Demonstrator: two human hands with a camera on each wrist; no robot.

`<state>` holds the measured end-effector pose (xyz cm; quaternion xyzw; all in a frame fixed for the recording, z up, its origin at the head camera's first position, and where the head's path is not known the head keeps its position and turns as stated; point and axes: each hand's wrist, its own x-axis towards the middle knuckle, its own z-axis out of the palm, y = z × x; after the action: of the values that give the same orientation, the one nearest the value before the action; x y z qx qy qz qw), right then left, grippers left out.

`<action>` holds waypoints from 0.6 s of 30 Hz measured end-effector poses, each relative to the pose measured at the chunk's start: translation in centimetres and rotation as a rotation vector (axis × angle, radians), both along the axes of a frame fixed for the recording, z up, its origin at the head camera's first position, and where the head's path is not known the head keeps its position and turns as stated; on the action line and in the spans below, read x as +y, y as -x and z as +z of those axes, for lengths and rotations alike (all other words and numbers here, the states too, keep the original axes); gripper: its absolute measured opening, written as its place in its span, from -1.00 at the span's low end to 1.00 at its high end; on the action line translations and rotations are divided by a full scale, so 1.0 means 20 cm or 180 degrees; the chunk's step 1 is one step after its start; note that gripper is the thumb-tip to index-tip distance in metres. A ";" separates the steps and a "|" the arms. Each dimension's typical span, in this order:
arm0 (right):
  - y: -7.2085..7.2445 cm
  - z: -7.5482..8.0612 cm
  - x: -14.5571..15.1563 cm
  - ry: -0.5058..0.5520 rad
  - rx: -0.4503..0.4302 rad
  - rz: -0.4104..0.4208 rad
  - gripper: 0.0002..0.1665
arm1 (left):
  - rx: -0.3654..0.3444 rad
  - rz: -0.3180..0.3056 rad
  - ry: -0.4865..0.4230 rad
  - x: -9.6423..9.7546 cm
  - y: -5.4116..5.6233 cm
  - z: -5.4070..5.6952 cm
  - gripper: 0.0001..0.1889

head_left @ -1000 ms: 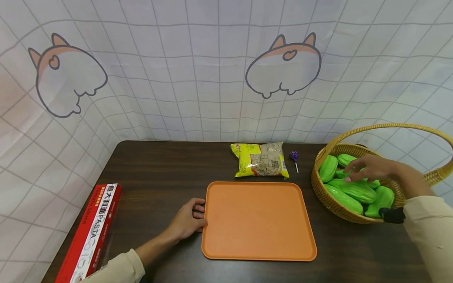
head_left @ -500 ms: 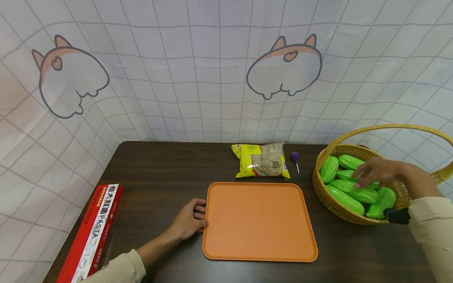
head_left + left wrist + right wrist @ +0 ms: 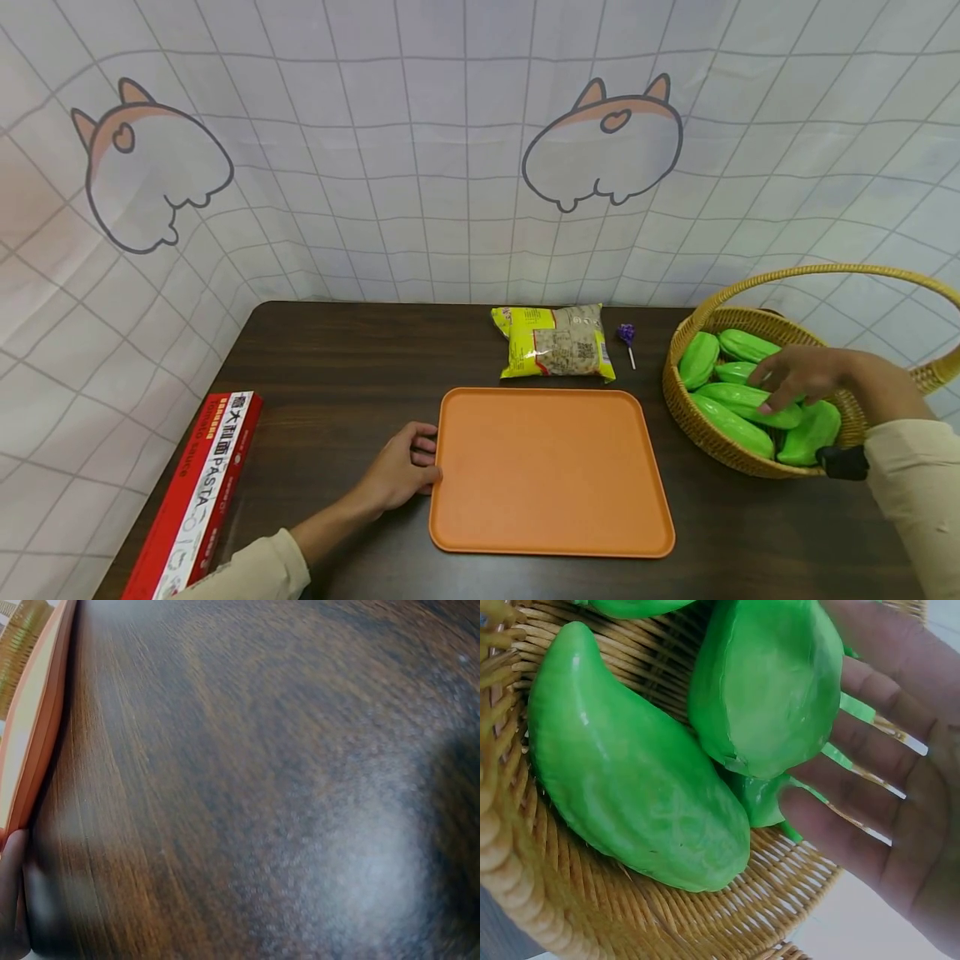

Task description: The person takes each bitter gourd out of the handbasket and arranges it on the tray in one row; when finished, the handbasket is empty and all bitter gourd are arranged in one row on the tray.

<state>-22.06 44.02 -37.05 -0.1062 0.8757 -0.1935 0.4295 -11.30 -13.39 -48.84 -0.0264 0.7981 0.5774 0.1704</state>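
Note:
My left hand (image 3: 402,468) lies on the table against the left edge of an orange tray (image 3: 555,475), its fingertips and thumb touching the rim. Only a fingertip (image 3: 11,877) by the tray's rim (image 3: 41,727) shows in the left wrist view. Over a wicker basket (image 3: 708,446) at the right, my right hand (image 3: 813,373) reaches down among several glossy green mango-shaped fruits (image 3: 731,425). In the right wrist view its spread, fairly straight fingers (image 3: 862,739) lie beside one green fruit (image 3: 769,690), the thumb on the upper side. Another green fruit (image 3: 637,772) rests against the basket wall.
Behind the tray lies a yellow plastic food bag (image 3: 555,342), with a purple lollipop (image 3: 626,336) to its right. A red and white pasta box (image 3: 195,500) lies along the table's left side. The basket's tall handle (image 3: 825,269) arches over the right arm.
My right hand has shifted a little right and lower in the basket, nearer the green fruits. The left hand has stayed at the tray's edge.

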 end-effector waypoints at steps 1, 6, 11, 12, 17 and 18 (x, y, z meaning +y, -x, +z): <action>0.00 0.00 0.00 -0.0003 -0.0006 -0.0001 -0.16 | -0.0002 0.0005 -0.0002 0.00 0.00 0.00 -0.34; 0.00 0.00 -0.01 0.0031 -0.0024 -0.0054 -0.15 | -0.0003 -0.0006 0.0017 0.00 0.00 0.00 -0.35; 0.00 0.00 -0.01 0.0142 -0.0083 -0.0160 -0.10 | 0.0019 -0.0006 0.0038 0.00 0.01 0.00 -0.35; 0.00 0.00 -0.01 0.0162 -0.0094 -0.0170 -0.10 | 0.0025 -0.0004 0.0037 0.00 0.00 0.00 -0.35; -0.01 0.00 0.00 0.0217 -0.0072 -0.0181 -0.12 | 0.0048 0.0012 0.0034 0.00 0.00 0.00 -0.35; -0.01 0.00 -0.01 0.0226 -0.0053 -0.0178 -0.13 | 0.0047 0.0013 0.0033 0.00 -0.01 0.00 -0.34</action>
<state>-21.88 43.91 -37.10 -0.0953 0.8672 -0.2373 0.4272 -11.17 -13.31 -48.79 -0.0247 0.8022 0.5737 0.1632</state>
